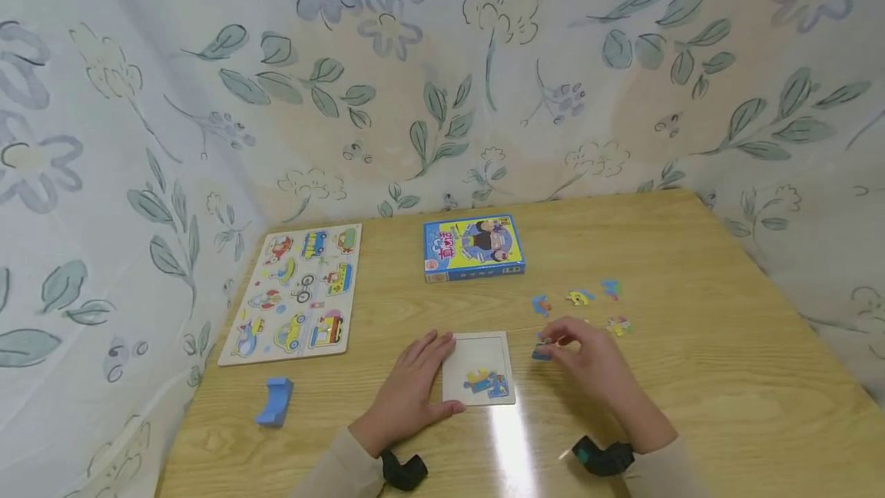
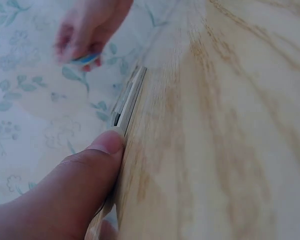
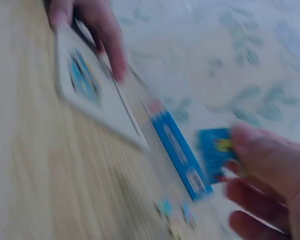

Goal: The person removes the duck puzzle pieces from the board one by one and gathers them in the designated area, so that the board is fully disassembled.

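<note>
My right hand [image 1: 588, 360] pinches a blue jigsaw piece [image 1: 541, 350] between thumb and fingers, held just right of a small pale puzzle tray [image 1: 475, 344]. In the right wrist view the same piece [image 3: 214, 150] shows a yellow patch on its blue face. My left hand [image 1: 411, 386] rests against the tray's left side, fingers stretched out, the thumb [image 2: 107, 150] touching its near edge. Inside the tray, a few joined blue and yellow pieces [image 1: 487, 383] lie at the lower right corner.
Several loose jigsaw pieces [image 1: 579, 297] lie beyond my right hand. A blue and yellow box [image 1: 474, 248] is behind the tray. To the left are a vehicle picture board [image 1: 297, 294] and a blue curved block [image 1: 276, 402]. Floral cloth [image 1: 442, 98] hangs behind the table.
</note>
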`<state>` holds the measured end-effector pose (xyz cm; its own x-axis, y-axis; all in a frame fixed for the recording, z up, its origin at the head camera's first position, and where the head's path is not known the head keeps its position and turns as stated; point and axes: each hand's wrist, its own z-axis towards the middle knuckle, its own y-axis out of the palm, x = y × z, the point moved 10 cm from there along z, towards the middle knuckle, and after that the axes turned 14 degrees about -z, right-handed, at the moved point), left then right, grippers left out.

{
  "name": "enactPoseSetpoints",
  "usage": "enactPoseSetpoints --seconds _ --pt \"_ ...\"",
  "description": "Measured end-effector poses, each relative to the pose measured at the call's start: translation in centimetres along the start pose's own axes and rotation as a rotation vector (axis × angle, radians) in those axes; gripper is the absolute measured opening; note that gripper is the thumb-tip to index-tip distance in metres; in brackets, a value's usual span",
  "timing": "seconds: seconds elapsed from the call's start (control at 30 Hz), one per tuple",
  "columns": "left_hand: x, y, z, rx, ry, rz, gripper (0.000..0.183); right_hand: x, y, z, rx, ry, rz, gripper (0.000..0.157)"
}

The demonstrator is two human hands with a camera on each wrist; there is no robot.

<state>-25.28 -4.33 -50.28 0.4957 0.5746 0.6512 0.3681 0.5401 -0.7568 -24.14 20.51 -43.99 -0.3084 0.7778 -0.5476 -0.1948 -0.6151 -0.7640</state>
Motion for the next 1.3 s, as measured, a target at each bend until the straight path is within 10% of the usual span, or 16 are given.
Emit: enactPoseSetpoints --seconds 0.37,0.6,0.9,1.1,1.3 --pt "0.4 -0.2 -0.1 0.035 0.062 0.019 0.097 2.9 0.1 -2.7 -0.073 -0.144 -0.324 0.029" --pt "0.2 0.0 -0.1 0.017 0.049 0.008 0.096 2.8 0.6 -3.5 -0.114 -0.209 -0.266 0.035" --pt "0.0 -0.5 -0.1 0.05 0.066 0.017 0.097 -3.0 1.0 -1.0 -0.004 -0.4 -0.254 0.032" --pt "-0.1 -0.5 -0.2 0.056 0.071 0.013 0.096 -7.5 6.8 0.2 -0.17 -0.424 -0.39 0.037" --pt "-0.1 -0.1 -0.1 0.033 0.062 0.016 0.096 -7.8 9.1 -0.2 -0.251 -0.357 -0.297 0.025"
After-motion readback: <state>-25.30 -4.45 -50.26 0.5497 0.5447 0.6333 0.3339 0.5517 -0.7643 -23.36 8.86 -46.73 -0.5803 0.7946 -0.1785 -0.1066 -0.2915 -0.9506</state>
